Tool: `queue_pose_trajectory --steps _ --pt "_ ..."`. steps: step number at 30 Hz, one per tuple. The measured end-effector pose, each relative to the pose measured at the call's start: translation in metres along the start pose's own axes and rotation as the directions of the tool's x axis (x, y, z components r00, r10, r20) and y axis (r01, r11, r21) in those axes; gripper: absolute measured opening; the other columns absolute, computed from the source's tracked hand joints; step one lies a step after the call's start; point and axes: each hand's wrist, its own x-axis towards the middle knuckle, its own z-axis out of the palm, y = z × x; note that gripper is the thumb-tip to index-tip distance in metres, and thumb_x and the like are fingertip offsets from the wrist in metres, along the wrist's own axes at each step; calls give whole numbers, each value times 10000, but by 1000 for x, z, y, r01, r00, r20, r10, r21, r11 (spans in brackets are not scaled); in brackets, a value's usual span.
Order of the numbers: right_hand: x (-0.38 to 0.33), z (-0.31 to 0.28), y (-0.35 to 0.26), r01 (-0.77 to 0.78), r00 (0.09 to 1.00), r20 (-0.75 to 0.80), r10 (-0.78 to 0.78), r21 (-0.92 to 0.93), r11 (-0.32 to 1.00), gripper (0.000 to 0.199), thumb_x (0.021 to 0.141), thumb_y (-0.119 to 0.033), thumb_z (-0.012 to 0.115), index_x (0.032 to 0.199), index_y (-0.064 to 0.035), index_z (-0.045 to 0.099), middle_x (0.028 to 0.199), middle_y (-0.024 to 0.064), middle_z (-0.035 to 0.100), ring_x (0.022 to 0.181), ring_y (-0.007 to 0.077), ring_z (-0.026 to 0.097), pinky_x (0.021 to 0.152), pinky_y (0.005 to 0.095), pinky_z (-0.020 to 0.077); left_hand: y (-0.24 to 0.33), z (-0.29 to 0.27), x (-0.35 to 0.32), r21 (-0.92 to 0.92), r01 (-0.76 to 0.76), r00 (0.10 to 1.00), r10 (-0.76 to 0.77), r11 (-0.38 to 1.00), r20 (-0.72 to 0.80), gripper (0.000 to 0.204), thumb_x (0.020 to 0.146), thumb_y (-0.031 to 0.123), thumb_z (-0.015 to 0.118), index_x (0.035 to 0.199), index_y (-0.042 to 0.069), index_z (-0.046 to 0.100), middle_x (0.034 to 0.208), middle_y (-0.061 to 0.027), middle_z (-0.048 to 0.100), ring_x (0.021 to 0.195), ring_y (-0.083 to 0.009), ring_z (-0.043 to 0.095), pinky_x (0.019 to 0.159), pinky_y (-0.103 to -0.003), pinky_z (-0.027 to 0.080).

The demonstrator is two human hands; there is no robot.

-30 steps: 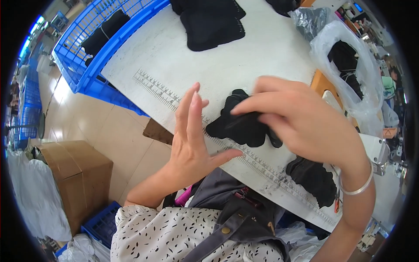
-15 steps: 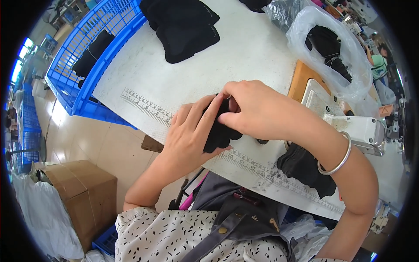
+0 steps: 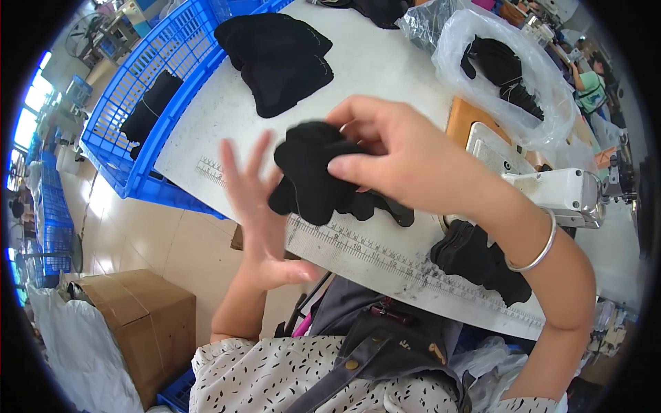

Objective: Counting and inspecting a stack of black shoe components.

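Note:
A bundle of black cloth pieces with rounded, lobed edges hangs over the table's front half. My right hand grips it from the right, thumb in front and fingers behind. Just left of the bundle is my left hand, fingers spread and thumb stretched out, holding nothing; the cloth partly covers its fingertips. Below the bundle, a trailing black piece reaches toward the table. More stacked black cloth pieces lie at the right, under my right forearm. Larger black cloth panels rest at the far left.
The white table has ruler markings along its front edge. A white sewing machine stands at the right. Behind it sits a clear plastic bag holding black cloth. A blue basket adjoins the table's left; a cardboard box stands on the floor.
My left hand has let go of the black cloth and spread its fingers to the left. My right hand now holds the bundle alone, with more of it showing.

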Motion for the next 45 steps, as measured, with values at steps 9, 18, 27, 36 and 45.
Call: queue_pose_trajectory --steps 9,18,27,36,45 --pt "-23 15 -11 83 984 -100 -147 -474 877 243 869 -207 553 909 32 559 691 153 596 570 203 551 551 303 422 4 37 13 -494 218 976 -175 841 133 816 774 232 523 1435 208 44 1370 -263 279 1200 -354 412 997 -436 367" --pt "-51 14 -14 -232 973 -122 198 -463 856 407 914 -298 497 677 20 585 546 42 547 453 101 518 430 256 391 -8 44 -7 -728 346 932 -306 592 194 577 872 359 444 1383 196 230 1327 -208 376 1215 -395 391 954 -477 367" --pt "-92 -3 -11 -221 951 -174 257 204 954 470 936 -377 449 679 -7 582 508 16 511 423 52 447 412 184 356 -12 44 -13 -803 407 913 -228 435 339 595 820 389 482 1350 174 316 1299 -179 393 1142 -335 435 803 -432 441" --pt "-124 -22 -18 18 923 -377 -78 -162 987 247 858 -165 608 719 38 590 584 30 572 499 55 512 468 187 396 -11 54 -19 -764 537 839 -135 356 527 512 925 478 340 1299 129 342 1295 -193 376 988 -323 505 571 -335 472" --pt "-117 -22 -12 126 985 -29 -171 -557 821 114 749 -46 616 819 38 586 737 162 570 651 326 565 565 346 439 -1 56 -21 -456 763 639 -427 458 640 971 622 213 692 1406 23 152 1395 -145 289 1162 -254 442 751 -343 486"
